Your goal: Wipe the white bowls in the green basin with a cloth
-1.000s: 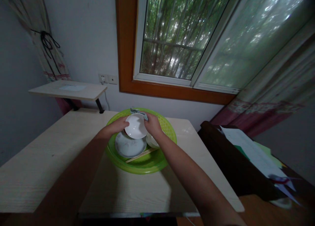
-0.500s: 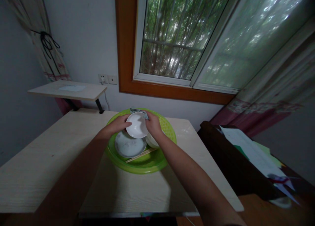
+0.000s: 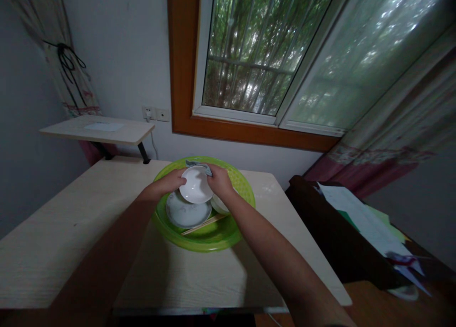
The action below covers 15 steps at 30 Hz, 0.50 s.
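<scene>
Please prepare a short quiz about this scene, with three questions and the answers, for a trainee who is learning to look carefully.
1. Multiple choice: What does the right hand hold at the rim of the white bowl?
A) a spoon
B) a greyish cloth
C) a bottle

2. True or false: The chopsticks lie inside the green basin.

3. Fill in: The white bowl, also gripped by the left hand, hides part of a round, flat ____ in this view.

Key: 1. B. 2. True. 3. Plate.
</scene>
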### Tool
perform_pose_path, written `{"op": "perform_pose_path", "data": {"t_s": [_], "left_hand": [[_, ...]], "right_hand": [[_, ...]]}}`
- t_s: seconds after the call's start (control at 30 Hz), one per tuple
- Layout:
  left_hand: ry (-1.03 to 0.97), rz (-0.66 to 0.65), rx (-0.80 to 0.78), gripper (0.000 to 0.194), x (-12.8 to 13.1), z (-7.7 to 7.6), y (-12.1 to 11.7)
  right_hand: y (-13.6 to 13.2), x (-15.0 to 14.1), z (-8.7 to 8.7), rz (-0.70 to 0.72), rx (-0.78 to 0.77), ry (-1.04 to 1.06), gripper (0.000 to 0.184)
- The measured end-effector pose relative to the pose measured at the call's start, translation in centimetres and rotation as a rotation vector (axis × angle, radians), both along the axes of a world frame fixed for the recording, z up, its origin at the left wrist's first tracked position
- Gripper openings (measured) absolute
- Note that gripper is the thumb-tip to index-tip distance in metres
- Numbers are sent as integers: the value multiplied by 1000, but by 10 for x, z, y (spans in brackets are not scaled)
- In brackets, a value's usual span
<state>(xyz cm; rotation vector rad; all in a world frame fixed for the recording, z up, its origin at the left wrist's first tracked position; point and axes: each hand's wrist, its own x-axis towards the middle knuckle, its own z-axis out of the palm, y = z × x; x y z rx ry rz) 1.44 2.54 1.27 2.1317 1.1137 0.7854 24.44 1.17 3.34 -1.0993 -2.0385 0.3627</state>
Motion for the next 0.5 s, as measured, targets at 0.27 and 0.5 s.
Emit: {"op": "perform_pose_path", "data": {"t_s": [0.27, 0.5], "left_hand": [[67, -6, 10, 51, 2, 5, -4], [-16, 111, -38, 55, 9, 19, -18]], "right_hand": [[1, -4, -5, 44, -14, 46, 62], [16, 3, -9, -168, -40, 348, 51]]}}
